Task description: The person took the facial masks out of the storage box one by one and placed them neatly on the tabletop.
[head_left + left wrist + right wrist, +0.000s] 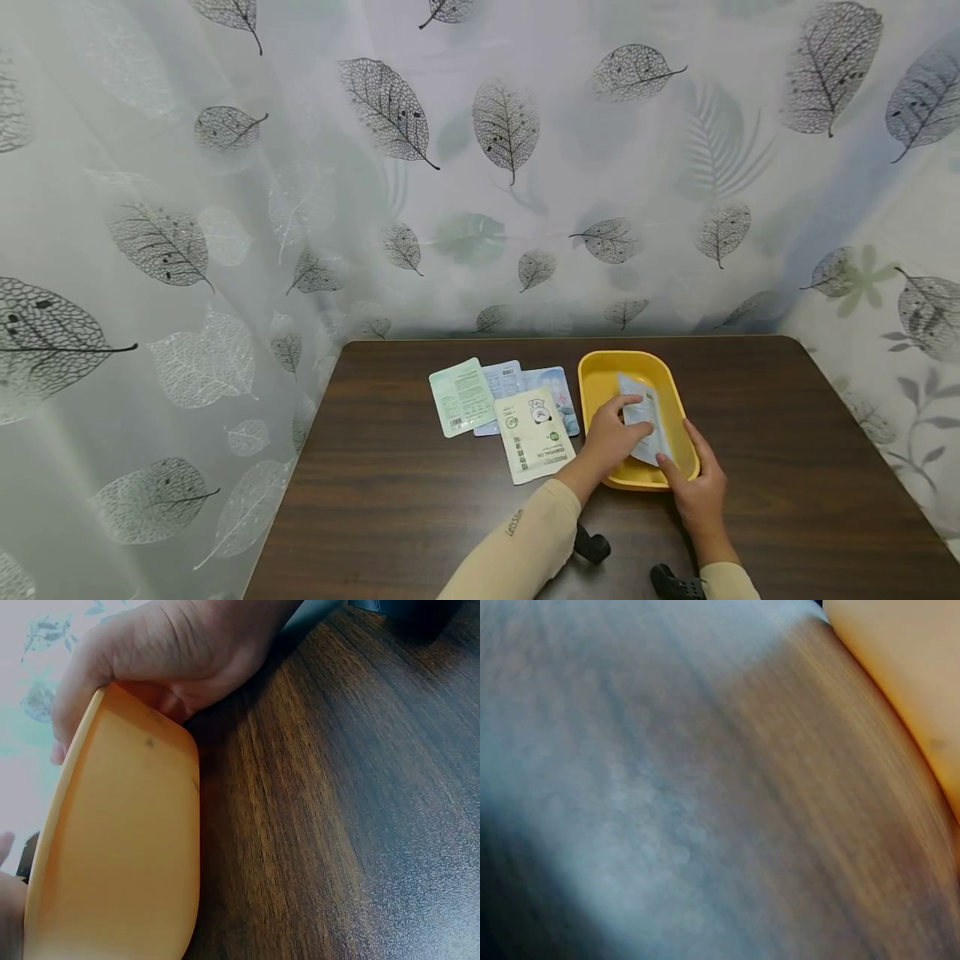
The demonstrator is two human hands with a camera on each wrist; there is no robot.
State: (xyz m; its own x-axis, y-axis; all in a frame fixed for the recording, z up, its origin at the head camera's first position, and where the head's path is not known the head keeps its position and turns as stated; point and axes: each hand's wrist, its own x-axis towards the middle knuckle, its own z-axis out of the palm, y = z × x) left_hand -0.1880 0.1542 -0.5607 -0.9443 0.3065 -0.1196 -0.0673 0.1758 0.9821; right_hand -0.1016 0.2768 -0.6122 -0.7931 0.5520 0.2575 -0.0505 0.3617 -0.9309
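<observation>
A yellow tray (pixel 592 375) stands on the table with a pale blue flat packet (pixel 654 421) lying slanted inside it. My left hand (pixel 611 433) reaches over the tray's left side and pinches the packet between thumb and fingers. With the thumb inside and the fingers along the outer wall, my right hand (pixel 701 487) grips the tray's near right corner. In the left wrist view that right hand (pixel 176 652) holds the rim of the tray (pixel 124 825). Only the tray's outer wall (pixel 907 660) shows in the right wrist view.
Left of the tray, several flat packets overlap: a green one (pixel 461 398), a cream one (pixel 534 435) with a cartoon figure, and blue ones (pixel 553 387) partly beneath. The brown wooden table (pixel 405 517) ends at a leaf-patterned curtain (pixel 465 250).
</observation>
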